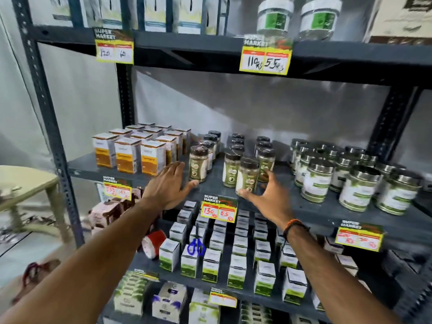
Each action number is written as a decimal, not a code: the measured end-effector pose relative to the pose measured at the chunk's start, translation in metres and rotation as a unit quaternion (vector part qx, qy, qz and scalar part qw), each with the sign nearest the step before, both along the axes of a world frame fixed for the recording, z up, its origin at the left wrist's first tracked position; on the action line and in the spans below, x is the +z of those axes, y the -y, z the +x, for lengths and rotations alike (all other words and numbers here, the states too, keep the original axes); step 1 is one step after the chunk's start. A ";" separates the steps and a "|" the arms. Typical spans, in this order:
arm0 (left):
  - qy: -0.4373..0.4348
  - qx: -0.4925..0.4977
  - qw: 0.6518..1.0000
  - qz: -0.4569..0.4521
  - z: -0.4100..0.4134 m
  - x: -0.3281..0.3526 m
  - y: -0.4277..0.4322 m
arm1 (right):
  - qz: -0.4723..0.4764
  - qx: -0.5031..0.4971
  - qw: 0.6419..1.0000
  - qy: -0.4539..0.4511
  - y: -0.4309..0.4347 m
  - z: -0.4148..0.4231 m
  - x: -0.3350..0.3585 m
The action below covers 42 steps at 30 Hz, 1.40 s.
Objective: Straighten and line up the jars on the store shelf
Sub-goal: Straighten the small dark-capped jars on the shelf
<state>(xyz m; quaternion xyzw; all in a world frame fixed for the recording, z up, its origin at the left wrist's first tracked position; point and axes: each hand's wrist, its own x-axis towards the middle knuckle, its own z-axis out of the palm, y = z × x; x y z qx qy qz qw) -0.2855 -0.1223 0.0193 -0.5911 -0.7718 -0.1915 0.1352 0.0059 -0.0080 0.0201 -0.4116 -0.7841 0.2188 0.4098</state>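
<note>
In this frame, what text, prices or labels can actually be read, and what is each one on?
"SUPER MARKET", "120", "60": yellow price tag, top shelf edge, left.
"SUPER MARKET", "110", "55": yellow price tag, top shelf edge, right.
"SUPER MARKET", "130", "65": yellow price tag below the brown-lidded jars.
Red-scrawled yellow tag, far right: numbers unreadable.
Orange-banded white boxes, jar labels and green-and-white boxes: too blurred to read.

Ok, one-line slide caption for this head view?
Both open hands reach the brown-lidded spice jars on the middle shelf: left hand beside one jar, right hand at a forward jar.
</note>
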 end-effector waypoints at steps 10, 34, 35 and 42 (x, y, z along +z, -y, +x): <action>-0.046 -0.014 0.998 -0.046 -0.012 -0.017 -0.016 | 0.027 -0.022 0.999 0.030 -0.004 -0.016 -0.001; -0.049 -0.019 0.998 -0.030 -0.010 -0.020 -0.013 | -0.011 -0.138 0.987 0.086 -0.036 0.013 0.001; -0.049 -0.019 0.998 -0.030 -0.010 -0.020 -0.013 | -0.010 -0.142 0.985 0.096 -0.037 0.012 0.001; -0.049 -0.018 0.998 -0.027 -0.011 -0.022 -0.013 | -0.004 -0.166 0.977 0.132 -0.036 0.007 0.003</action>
